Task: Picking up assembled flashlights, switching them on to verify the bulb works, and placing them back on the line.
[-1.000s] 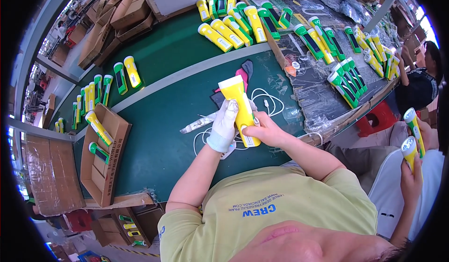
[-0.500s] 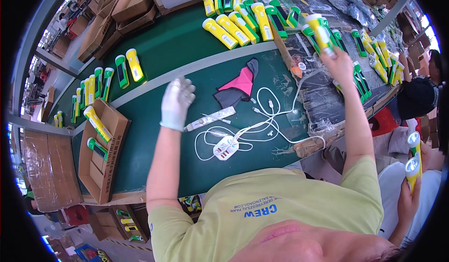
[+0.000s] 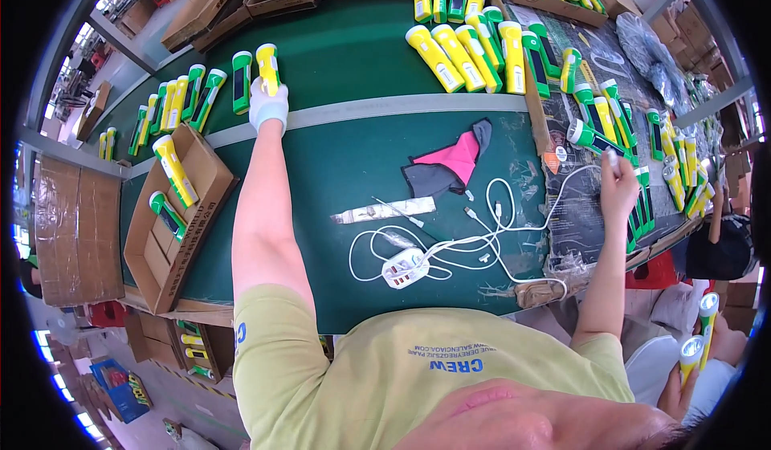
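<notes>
My left hand (image 3: 268, 106), in a white glove, is closed round the lower end of a yellow flashlight (image 3: 268, 63) on the green bench at the far left. A green flashlight (image 3: 242, 82) stands just left of it. My right hand (image 3: 618, 183) has its fingers pinched at the tail end of a tilted green flashlight (image 3: 593, 138), over the black-covered surface on the right. The palm side of that grip is hidden. Beside it lie more green flashlights and a yellow flashlight (image 3: 605, 119).
A cardboard tray (image 3: 210, 179) with two flashlights sits at left. Mid-bench are a pink-and-grey cloth (image 3: 450, 161), a white charging hub (image 3: 405, 268) with tangled cables, and a clear strip (image 3: 384, 210). Rows of flashlights (image 3: 466, 52) stand farther back. A co-worker's hand (image 3: 676, 394) holds flashlights at lower right.
My left hand has moved forward and left, from empty above the bench onto the yellow flashlight. My right hand has let go of a yellow flashlight, drawn nearer and taken a green one.
</notes>
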Available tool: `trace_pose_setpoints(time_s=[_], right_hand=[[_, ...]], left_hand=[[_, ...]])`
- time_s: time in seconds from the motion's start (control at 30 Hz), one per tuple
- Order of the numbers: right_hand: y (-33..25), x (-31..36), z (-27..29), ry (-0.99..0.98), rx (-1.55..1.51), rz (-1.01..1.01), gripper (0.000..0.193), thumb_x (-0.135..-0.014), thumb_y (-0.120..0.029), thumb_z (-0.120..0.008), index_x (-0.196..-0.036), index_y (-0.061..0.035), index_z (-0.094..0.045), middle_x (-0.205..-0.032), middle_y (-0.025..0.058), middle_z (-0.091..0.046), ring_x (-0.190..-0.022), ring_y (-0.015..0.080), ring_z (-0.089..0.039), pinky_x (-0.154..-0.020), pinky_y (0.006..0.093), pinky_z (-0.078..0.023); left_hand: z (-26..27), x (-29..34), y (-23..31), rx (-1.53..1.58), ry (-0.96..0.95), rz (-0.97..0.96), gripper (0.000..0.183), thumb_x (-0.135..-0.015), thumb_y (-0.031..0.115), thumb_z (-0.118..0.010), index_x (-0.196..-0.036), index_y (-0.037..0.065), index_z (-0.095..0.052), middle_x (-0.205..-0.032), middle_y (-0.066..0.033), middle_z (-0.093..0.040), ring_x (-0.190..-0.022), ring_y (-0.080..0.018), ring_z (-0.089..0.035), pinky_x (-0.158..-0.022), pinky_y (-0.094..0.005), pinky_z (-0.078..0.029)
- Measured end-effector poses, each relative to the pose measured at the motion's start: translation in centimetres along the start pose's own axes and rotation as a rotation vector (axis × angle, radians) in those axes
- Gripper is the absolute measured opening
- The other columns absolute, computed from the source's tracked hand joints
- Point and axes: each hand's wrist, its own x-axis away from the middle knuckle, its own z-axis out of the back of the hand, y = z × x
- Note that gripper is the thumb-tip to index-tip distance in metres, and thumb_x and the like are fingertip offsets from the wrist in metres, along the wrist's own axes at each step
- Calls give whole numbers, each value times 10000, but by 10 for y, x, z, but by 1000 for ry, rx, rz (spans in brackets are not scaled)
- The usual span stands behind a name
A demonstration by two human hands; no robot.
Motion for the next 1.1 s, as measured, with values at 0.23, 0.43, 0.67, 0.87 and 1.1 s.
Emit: trace_pose_setpoints(time_s=[0.23,0.43,0.67,0.87,1.1], right_hand=[[-66,64,-19,-160,-184,435,247,-726,-211,-788,-704,-40,-610,-651,96,-568,-601,276,-580,-553,366,-459],[-109,71,-35,-651,-1008,-88,423,-991,-366,-500,-1206,-14,-595,-985,54,-682,-669,76,-576,-581,240,-447],[-142,88,-20,-738,-1248,-52,371,-822,-143,-705,-1148,0,-602,-820,3,-613,-635,40,-542,-504,180,-411],[-152,98,-8,-703,-1024,-178,288,-882,-198,-660,-1097,-8,-631,-804,5,-645,-603,30,-542,-475,179,-403],[-109,93,-6,-730,-1247,-279,255,-948,-196,-566,-1096,-7,-652,-762,8,-629,-523,-13,-354,-450,163,-228]], left_hand=[[51,128,101,1429,-971,573,494,-947,514,-429,-1097,61,-555,-697,-64,-560,-519,-109,-472,-415,-199,-337],[109,227,135,1244,-1176,450,612,-972,493,-350,-1197,-50,-523,-704,-167,-614,-359,-110,-342,-393,-235,-377],[99,245,139,971,-1023,60,421,-910,310,-596,-1185,-3,-534,-1101,-221,-602,-1091,-266,-587,-857,-395,-527],[88,301,171,282,-473,-1111,593,-755,294,-745,-1232,31,-510,-1007,-167,-634,-868,-352,-638,-765,-409,-513],[25,260,152,1470,-1030,595,434,-953,475,-509,-1131,80,-519,-883,-68,-612,-663,-158,-606,-586,-308,-533]])
